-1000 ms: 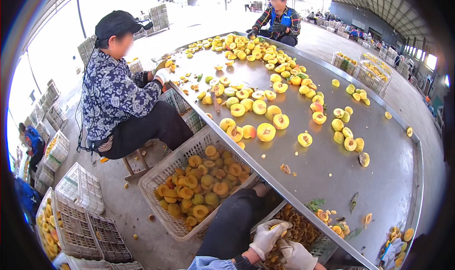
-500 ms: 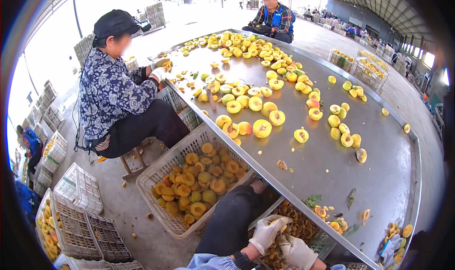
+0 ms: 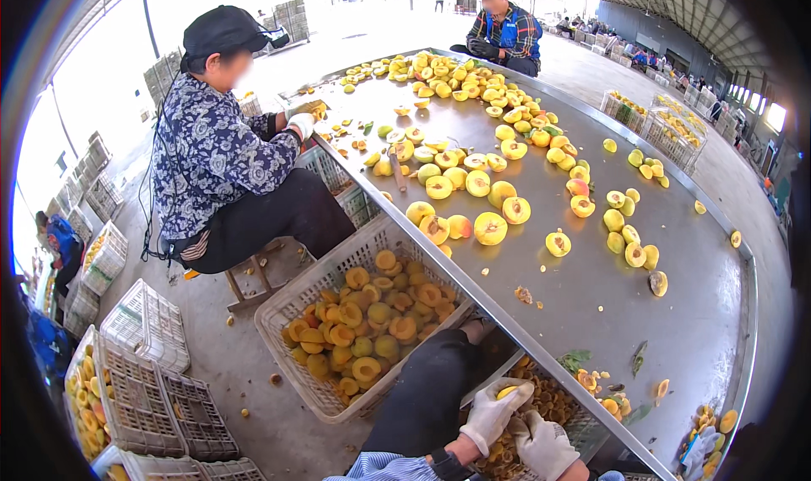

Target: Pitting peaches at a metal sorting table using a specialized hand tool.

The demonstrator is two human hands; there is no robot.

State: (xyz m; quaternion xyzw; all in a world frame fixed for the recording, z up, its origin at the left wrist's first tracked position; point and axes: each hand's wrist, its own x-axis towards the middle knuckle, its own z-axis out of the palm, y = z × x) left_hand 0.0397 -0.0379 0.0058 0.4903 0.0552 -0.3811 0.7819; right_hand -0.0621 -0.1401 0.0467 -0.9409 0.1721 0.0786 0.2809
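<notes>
My gloved left hand [image 3: 494,413] grips a yellow peach half [image 3: 506,393], low in the picture below the metal table's near edge. My gloved right hand [image 3: 541,443] is just right of it, fingers curled together; whatever is in them is hidden. Beneath both hands is a crate of brown pits and scraps [image 3: 564,409]. Left of my leg stands a white plastic crate [image 3: 269,320] full of peach halves [image 3: 365,308]. On the metal table [image 3: 549,304] many cut peaches [image 3: 477,181] are spread, with leaves and scraps near me.
A co-worker in a flowered jacket [image 3: 211,152] sits at the table's left side, gloved hands on fruit. Another person in a plaid shirt [image 3: 524,33] is at the far end. Crates are stacked at left [image 3: 144,401] and beyond the table at right [image 3: 672,135].
The scene has shifted slightly right in view. My hands stay close together round the fruit, with small finger movements. The far person has lowered their hands and sits lower at the table's end.
</notes>
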